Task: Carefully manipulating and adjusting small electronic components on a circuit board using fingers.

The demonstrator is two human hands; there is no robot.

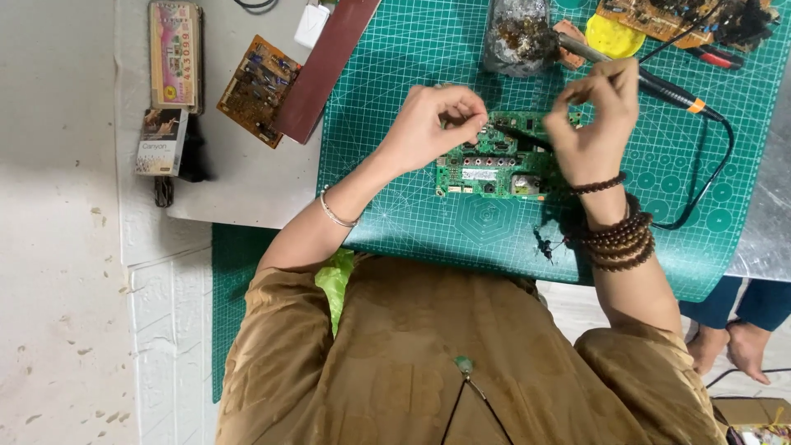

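While both hands work over one green circuit board (493,165) lying on the green cutting mat (428,222), the left hand (432,124) is curled, fingertips pinched above the board's top edge; whether it grips anything I cannot tell. The right hand (595,119) grips one soldering iron (659,86). Two brown circuit boards (257,89) lie farther off.

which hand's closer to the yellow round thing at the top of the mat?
Right. The right hand sits just below the yellow disc, holding the soldering iron; the left hand is farther left, over the green board.
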